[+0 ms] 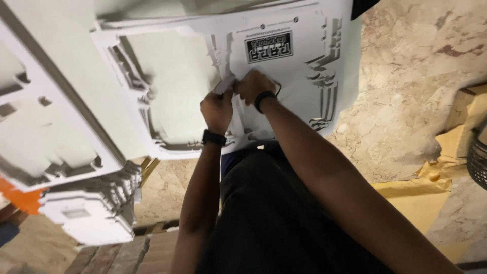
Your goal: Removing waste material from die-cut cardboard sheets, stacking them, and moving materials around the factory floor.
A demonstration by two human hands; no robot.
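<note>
Far out to the left of both sets of fingers, a stack of white die-cut boards [48,116] leans across the view, with slots and notched shapes cut out along its edges. Below it and lower than the hands sits another pile of cut white pieces [94,213], with a bit of orange material [23,199] poking out beside it. Closer in, just left of the fingers, a large white die-cut sheet [177,86] spreads flat, its cut-out windows running toward the hands. The left hand [218,109] wears a dark watch on the wrist and is clenched around a small white tab of that sheet, knuckles up, the fingers curled tight on the cardboard edge. Touching it on the right, the right hand [256,86] has a dark band at the wrist, and its fingers pinch down on the same spot of the sheet, so the two hands meet over one small piece. Just above the fingertips sits a dark printed rectangle [269,46] on the sheet. Right of the fingers, stepped cut-outs [324,86] run down the sheet's edge. Farther right lies a marble floor [416,76], then crumpled brown paper [446,172], and a dark mesh basket [478,155] at the frame edge.
</note>
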